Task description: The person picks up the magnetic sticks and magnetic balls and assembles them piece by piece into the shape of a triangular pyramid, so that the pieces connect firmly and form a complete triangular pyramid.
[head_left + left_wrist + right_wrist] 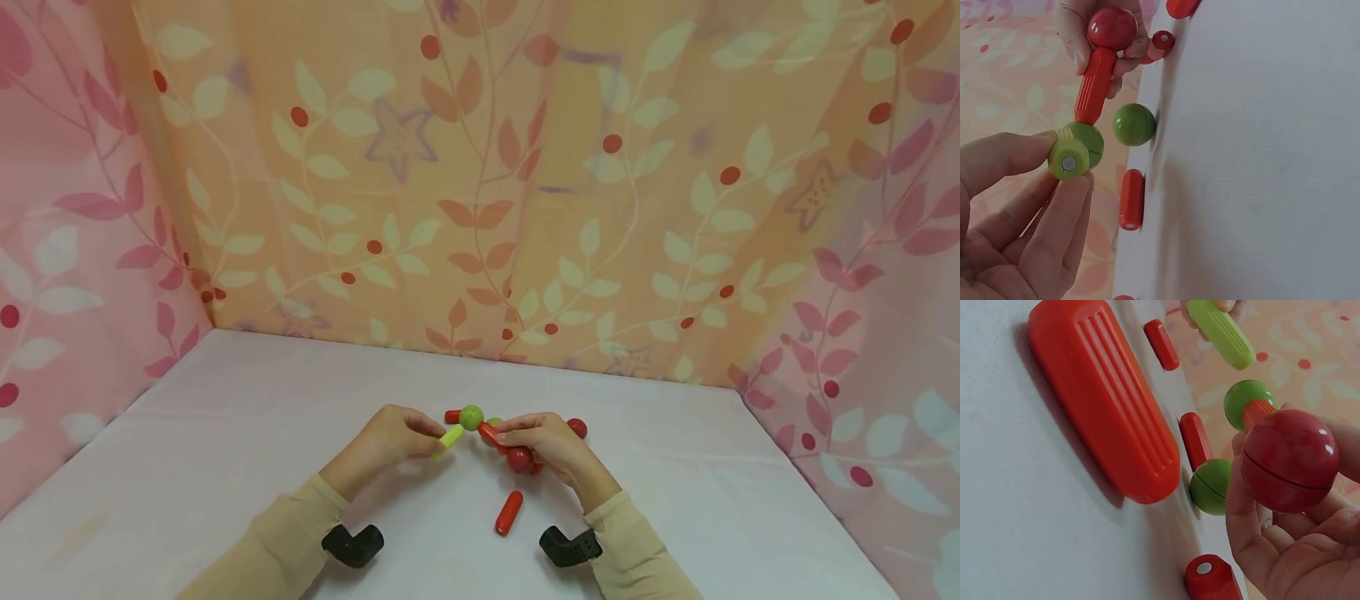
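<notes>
My left hand pinches a yellow-green ridged rod between thumb and fingers; a round metal disc shows in its end in the left wrist view. In my right hand is a red ridged rod, held above the table. This rod carries a shiny red ball at one end and a green ball at the other. The yellow-green rod's far tip is right by that green ball. Behind the held pieces, a second green ball rests on the white table.
One loose red rod lies nearest me, between the forearms. Another red rod lies beyond the hands. Past my right hand sits another red ball. Patterned cloth walls rise behind and on both sides of the table.
</notes>
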`<state>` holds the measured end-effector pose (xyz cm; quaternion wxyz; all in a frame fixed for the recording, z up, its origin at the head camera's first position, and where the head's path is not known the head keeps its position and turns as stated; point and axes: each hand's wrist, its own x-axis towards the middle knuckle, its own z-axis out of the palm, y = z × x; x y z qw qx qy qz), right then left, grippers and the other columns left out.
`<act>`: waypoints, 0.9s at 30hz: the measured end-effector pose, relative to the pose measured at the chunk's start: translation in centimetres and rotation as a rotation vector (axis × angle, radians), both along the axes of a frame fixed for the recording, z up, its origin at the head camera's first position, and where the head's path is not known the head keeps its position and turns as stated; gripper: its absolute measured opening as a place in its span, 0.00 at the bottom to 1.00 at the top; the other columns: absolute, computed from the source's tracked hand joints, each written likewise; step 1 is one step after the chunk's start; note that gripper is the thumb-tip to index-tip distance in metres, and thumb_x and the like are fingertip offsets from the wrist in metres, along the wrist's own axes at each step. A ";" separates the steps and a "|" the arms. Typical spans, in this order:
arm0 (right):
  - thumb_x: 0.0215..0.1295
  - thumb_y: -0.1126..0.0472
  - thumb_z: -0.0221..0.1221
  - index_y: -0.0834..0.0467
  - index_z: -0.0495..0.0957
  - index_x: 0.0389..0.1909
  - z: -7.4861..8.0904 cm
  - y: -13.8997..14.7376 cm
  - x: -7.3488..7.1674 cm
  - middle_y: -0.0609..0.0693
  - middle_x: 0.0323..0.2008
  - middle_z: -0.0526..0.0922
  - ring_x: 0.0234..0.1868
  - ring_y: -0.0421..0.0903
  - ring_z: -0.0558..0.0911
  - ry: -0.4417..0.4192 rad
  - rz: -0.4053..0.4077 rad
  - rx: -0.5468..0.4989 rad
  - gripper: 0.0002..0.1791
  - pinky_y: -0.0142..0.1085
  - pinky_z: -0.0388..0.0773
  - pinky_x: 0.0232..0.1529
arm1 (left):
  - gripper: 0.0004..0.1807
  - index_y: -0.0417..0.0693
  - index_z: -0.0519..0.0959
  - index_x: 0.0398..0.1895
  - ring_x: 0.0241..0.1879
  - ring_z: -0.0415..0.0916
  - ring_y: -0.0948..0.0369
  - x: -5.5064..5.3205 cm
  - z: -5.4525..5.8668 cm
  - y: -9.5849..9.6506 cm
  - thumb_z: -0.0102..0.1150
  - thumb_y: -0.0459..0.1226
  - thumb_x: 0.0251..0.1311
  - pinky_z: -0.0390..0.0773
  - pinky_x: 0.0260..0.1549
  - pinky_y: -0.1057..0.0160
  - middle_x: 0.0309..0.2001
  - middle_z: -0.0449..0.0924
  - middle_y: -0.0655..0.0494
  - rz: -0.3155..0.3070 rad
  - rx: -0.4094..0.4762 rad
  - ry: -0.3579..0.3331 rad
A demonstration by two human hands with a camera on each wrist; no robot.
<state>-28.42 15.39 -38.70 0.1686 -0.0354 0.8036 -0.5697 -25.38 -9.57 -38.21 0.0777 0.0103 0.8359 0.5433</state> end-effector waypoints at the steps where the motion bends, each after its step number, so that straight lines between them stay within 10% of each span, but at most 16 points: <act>1: 0.61 0.57 0.66 0.60 0.85 0.50 0.0 0.0 0.0 0.49 0.39 0.88 0.38 0.42 0.81 0.000 0.002 0.001 0.18 0.31 0.77 0.37 | 0.11 0.44 0.88 0.36 0.36 0.78 0.60 0.0 0.0 0.0 0.74 0.32 0.47 0.80 0.36 0.65 0.36 0.86 0.56 0.004 0.008 0.001; 27: 0.59 0.57 0.67 0.60 0.85 0.48 0.0 -0.3 -0.1 0.48 0.37 0.87 0.37 0.43 0.80 0.004 0.057 -0.015 0.17 0.31 0.74 0.35 | 0.10 0.39 0.87 0.37 0.36 0.79 0.60 -0.3 -0.5 0.2 0.72 0.28 0.49 0.85 0.38 0.61 0.37 0.86 0.52 0.044 0.122 -0.032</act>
